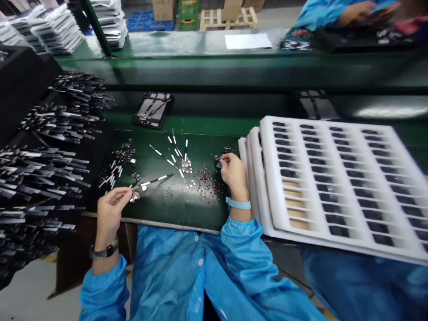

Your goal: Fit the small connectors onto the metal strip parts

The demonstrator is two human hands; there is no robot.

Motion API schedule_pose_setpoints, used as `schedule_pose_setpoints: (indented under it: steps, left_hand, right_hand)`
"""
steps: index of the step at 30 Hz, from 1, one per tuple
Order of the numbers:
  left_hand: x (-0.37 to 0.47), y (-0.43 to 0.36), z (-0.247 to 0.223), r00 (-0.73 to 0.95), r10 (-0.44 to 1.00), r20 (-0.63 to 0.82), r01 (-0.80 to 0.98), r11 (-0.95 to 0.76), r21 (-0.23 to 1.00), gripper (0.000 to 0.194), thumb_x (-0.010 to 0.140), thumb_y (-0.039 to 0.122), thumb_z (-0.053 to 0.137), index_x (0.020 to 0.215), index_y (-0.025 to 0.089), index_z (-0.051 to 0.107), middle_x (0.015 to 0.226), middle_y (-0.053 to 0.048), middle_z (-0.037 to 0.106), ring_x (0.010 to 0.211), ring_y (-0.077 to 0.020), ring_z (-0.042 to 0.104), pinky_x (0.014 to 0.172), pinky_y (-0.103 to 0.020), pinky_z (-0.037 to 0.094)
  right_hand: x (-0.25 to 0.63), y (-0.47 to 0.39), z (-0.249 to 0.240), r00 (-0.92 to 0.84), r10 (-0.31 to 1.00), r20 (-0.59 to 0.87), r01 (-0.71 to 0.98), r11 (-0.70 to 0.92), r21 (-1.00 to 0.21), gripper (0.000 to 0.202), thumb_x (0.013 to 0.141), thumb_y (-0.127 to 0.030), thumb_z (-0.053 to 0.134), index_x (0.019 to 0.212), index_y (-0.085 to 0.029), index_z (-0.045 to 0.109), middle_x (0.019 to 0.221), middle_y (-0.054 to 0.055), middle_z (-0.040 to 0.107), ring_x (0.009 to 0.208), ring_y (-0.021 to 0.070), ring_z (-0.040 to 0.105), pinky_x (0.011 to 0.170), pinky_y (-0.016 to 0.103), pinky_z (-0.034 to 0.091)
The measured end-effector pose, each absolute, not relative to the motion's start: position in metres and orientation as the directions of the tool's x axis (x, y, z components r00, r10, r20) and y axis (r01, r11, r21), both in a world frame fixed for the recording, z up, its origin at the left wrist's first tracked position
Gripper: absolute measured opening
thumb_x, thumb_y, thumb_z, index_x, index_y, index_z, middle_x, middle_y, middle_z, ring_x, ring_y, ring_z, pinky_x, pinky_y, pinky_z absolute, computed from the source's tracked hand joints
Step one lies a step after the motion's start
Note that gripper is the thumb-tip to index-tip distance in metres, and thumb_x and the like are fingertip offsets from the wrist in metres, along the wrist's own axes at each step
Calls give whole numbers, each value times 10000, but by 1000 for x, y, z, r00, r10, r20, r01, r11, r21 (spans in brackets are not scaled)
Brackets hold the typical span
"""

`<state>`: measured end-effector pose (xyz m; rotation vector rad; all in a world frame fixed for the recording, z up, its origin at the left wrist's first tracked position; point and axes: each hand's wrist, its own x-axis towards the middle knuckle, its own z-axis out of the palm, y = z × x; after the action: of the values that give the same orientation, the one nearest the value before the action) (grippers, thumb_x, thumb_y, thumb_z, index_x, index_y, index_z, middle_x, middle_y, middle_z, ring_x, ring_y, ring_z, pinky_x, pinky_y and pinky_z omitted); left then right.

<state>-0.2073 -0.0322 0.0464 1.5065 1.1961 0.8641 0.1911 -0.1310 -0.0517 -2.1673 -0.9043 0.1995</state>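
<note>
My left hand (112, 211) is closed at the bench's front left, thumb and forefinger pinching a small flex cable (134, 196) with a shiny end. Just right of it lies a dark strip-shaped flex cable (155, 180) with white patches. My right hand (233, 173) is pinched on a small dark part (219, 164), too small to name, beside the foam trays. Between the hands lie several loose flex cables (180, 162) and a scatter of tiny parts with thin red and black wires (206, 183). More small flex pieces (115, 171) are piled beyond my left hand.
White foam trays (281, 214) with dark parts in slots are stacked at right. Bundles of flex cables (43, 165) hang over a black holder at left. A black tray (153, 109) lies behind. Across the bench, a co-worker's hands (357, 13) are over a dark tray.
</note>
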Motion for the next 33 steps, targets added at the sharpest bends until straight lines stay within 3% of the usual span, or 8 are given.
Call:
schedule_pose_setpoints:
  steps: [7, 12, 17, 20, 23, 26, 29, 33]
  left_hand:
    - [-146, -51, 70, 442, 896, -53, 96, 11, 995, 204, 902, 423, 810, 948, 224, 804, 832, -52, 808, 729, -243, 783, 718, -377, 651]
    - [-109, -39, 65, 489, 872, -14, 56, -16, 998, 243, 888, 438, 826, 955, 205, 808, 823, -65, 801, 752, -235, 778, 736, -362, 639]
    - [-100, -31, 51, 520, 854, -15, 50, -13, 999, 254, 889, 441, 827, 963, 199, 809, 828, -70, 806, 750, -229, 776, 729, -350, 630]
    - [-99, -28, 44, 533, 846, -35, 42, 15, 999, 259, 892, 431, 826, 979, 189, 791, 843, -75, 806, 766, -232, 785, 723, -341, 623]
    - [-100, -28, 47, 539, 842, -35, 12, 34, 999, 277, 886, 422, 834, 1002, 186, 748, 850, -70, 795, 716, -223, 782, 650, -314, 599]
    - [-100, -29, 58, 573, 819, -23, -11, 36, 999, 346, 890, 416, 833, 1128, 201, 705, 875, -61, 790, 629, -193, 752, 558, -276, 543]
    - [-100, -31, 72, 611, 790, -45, 30, 34, 999, 388, 889, 404, 838, 1189, 204, 694, 879, -59, 793, 598, -167, 721, 555, -265, 531]
    - [-104, -32, 82, 651, 755, -76, 84, 27, 996, 282, 854, 383, 866, 1030, 175, 790, 796, -70, 781, 599, -159, 686, 603, -279, 560]
  right_hand:
    - [189, -128, -50, 714, 688, 127, 569, -465, -678, 203, 942, -191, 530, 980, -180, 729, 1008, 135, 718, 942, 288, 660, 910, 414, 508]
    - [185, -130, -53, 714, 691, 109, 604, -531, -595, 147, 876, -299, 707, 971, -187, 722, 975, 123, 690, 952, 309, 616, 907, 432, 492]
    - [187, -130, -54, 757, 653, 26, 502, -555, -663, 107, 832, -291, 741, 877, -219, 675, 877, 81, 712, 850, 276, 633, 811, 390, 490]
    - [190, -132, -47, 795, 604, 54, 466, -551, -692, 105, 854, -307, 715, 871, -211, 679, 867, 97, 726, 840, 282, 645, 811, 404, 491]
    - [188, -133, -36, 794, 599, 107, 432, -432, -792, 164, 907, -302, 625, 1000, -194, 708, 826, 73, 711, 787, 262, 653, 786, 399, 499]
    - [177, -131, -22, 705, 702, 98, 315, -187, -931, 248, 957, -361, 584, 1128, -210, 682, 766, 14, 681, 724, 224, 661, 720, 355, 517]
    - [161, -126, -10, 599, 798, 70, 179, -48, -983, 305, 1001, -526, 587, 990, -229, 654, 744, -2, 671, 648, 180, 634, 638, 314, 511]
    - [150, -124, -1, 475, 880, 15, 19, 7, -1000, 401, 950, -626, 688, 932, -226, 653, 760, 13, 703, 598, 163, 642, 551, 287, 460]
